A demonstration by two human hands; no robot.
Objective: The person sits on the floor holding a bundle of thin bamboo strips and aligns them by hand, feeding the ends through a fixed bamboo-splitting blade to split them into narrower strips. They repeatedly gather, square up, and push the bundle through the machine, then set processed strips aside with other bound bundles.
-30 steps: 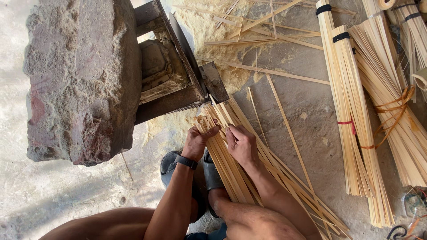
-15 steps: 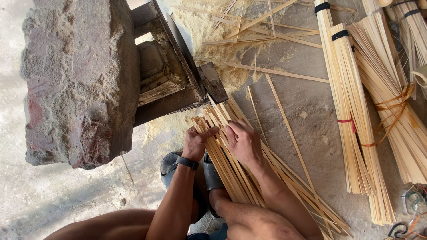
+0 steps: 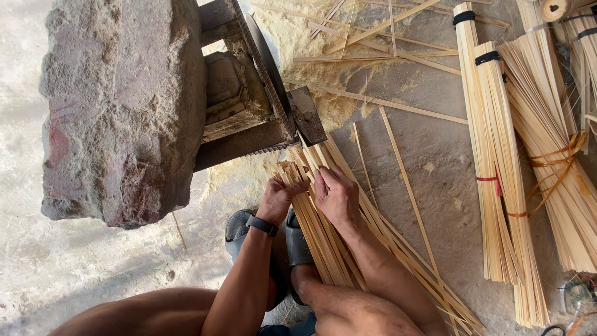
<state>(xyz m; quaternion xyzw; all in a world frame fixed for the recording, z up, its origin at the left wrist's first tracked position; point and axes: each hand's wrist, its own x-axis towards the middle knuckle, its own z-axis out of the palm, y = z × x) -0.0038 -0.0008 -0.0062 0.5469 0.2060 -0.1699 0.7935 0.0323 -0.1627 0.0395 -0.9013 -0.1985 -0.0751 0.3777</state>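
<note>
A loose pile of thin bamboo strips (image 3: 323,236) lies on the ground, its far ends next to the dark metal blade (image 3: 308,115) of a wooden cutting frame (image 3: 239,93). My left hand (image 3: 278,198), with a black wristband, grips the left edge of the strip ends. My right hand (image 3: 336,196) presses down on top of the strips, fingers curled over them, just beside the left hand. Both hands sit a little short of the blade.
A big rough stone block (image 3: 121,106) weighs on the frame at left. Tied bundles of bamboo strips (image 3: 497,174) lie at right, with loose strips and sawdust (image 3: 323,56) behind the blade. My sandalled feet (image 3: 292,246) are under my forearms.
The view has shifted slightly. Both hands have stayed on the strip ends, with my right hand settling flatter on top of the pile.
</note>
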